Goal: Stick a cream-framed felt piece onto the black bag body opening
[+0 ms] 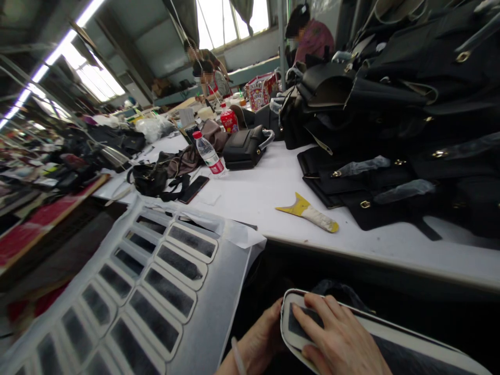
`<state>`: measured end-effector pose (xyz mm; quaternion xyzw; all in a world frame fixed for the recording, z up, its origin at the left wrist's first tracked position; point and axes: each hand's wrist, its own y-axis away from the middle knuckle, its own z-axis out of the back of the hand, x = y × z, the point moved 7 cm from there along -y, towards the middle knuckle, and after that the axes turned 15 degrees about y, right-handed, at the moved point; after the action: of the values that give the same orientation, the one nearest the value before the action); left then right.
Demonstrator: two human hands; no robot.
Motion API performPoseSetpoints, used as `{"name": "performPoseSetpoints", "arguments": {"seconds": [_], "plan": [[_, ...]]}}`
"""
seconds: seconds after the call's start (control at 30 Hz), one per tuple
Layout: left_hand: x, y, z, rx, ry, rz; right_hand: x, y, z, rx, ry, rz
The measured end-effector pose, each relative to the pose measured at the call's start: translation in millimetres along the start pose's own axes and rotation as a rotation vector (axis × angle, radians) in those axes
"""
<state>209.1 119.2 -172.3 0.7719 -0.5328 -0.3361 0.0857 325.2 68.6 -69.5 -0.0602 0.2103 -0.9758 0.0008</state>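
The left hand (269,325) is closed around the rounded end of the long pale-rimmed piece (398,336); the right hand (339,333) lies on top, fingers spread. The long axis slants from the left hand, beneath the right, toward the lower right.

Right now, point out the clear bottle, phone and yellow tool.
Clear bottle (214,163): head view, on its label.
Phone (194,189): head view, on its dark face.
Yellow tool (317,216): head view, on its pale-wrapped handle.
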Motion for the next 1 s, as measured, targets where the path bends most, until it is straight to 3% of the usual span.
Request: {"name": "performPoseSetpoints", "arguments": {"seconds": [0.2,0.63,1.0], "plan": [[-10.1,0.3,-13.7,0.010,-0.112,0.035,1.7,-2.6,1.4,-0.021,0.009,-0.005],[-20.9,2.0,-21.7,0.020,-0.210,0.003,3.2,0.4,2.5,-0.062,0.001,-0.009],[-36.3,5.8,-13.1,-0.028,-0.445,-0.116,0.6,3.1,1.5,-0.057,-0.034,-0.045]]}}
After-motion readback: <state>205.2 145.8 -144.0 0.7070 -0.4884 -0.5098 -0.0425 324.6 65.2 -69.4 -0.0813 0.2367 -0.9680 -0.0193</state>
